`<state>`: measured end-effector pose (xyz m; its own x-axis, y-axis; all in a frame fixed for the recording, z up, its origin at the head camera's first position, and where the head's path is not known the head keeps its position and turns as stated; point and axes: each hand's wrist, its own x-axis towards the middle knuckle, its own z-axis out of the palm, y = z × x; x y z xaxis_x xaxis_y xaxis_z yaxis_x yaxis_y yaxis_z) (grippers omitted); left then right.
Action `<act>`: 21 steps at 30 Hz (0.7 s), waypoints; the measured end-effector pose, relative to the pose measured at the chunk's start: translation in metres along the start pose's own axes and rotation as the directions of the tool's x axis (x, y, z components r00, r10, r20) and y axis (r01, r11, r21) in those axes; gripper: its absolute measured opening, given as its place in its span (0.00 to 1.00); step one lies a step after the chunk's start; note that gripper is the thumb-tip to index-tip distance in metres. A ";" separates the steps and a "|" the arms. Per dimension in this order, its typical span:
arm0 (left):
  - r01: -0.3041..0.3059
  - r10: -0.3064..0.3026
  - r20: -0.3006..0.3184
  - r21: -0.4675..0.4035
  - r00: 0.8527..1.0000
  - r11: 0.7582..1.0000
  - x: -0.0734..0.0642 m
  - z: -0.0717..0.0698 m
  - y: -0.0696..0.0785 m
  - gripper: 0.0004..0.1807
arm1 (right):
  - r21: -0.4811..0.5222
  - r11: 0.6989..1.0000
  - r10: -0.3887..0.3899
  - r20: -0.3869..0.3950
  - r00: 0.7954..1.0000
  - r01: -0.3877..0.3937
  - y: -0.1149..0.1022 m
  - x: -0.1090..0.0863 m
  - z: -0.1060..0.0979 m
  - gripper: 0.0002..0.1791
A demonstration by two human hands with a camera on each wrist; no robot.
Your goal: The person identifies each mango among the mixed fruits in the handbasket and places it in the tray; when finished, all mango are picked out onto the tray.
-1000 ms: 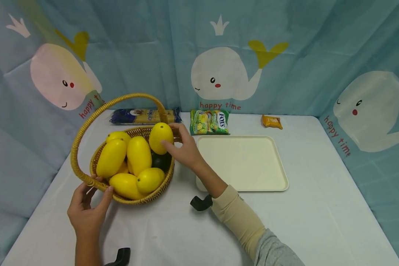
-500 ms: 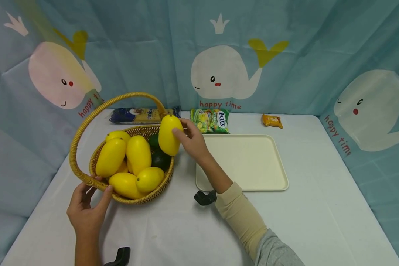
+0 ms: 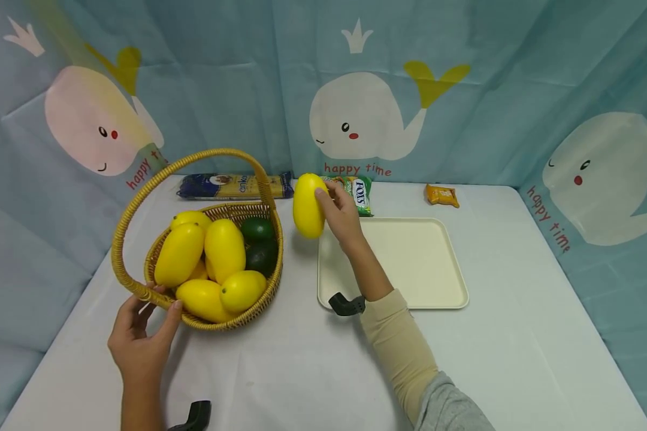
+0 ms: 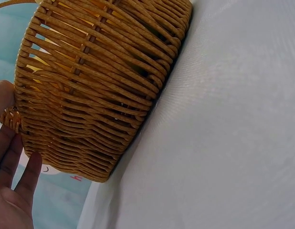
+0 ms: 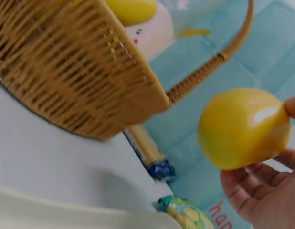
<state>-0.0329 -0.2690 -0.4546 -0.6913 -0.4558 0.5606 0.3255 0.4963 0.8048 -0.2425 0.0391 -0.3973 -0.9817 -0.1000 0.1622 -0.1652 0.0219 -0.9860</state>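
My right hand (image 3: 345,218) holds a yellow mango (image 3: 308,206) between thumb and fingers, lifted in the gap between basket and tray. In the right wrist view the mango (image 5: 244,128) is well off the table. My left hand (image 3: 142,338) grips the near-left rim of the wicker basket (image 3: 274,290) at the foot of its tall handle; thumb and fingers (image 4: 30,174) show against the weave in the left wrist view. Inside the basket lie several yellow mangoes (image 3: 224,251) and, on its right side, two dark green avocados (image 3: 257,230), (image 3: 261,257).
A cream tray (image 3: 410,263) lies to the right, partly under my right forearm. Along the back edge are a blue-and-gold pasta packet (image 3: 226,187), a green candy bag (image 3: 362,194) partly behind my right hand, and a small orange packet (image 3: 441,196). A whale-print curtain surrounds the table.
My right hand has lifted the mango out of the basket and carried it right, past the rim. Both avocados now show fully. The left hand stays on the rim.
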 end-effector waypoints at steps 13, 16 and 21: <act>0.017 -0.017 -0.006 0.031 1.000 0.999 -0.001 0.000 0.002 0.31 | -0.082 0.973 0.212 -0.047 0.976 -0.215 0.025 0.015 -0.021 0.29; 0.009 -0.009 -0.026 0.005 1.000 1.000 -0.001 0.002 0.003 0.30 | -0.090 0.964 0.247 -0.055 0.967 -0.251 0.030 0.016 -0.023 0.30; -0.005 0.005 -0.035 -0.014 0.999 1.000 0.000 0.003 0.002 0.30 | -0.129 0.947 0.286 -0.076 0.955 -0.294 0.036 0.017 -0.026 0.30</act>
<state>-0.0339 -0.2650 -0.4536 -0.6668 -0.4788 0.5710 0.3381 0.4885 0.8044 -0.2677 0.0640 -0.4288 -0.9922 -0.0133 -0.1242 0.1199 0.1784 -0.9766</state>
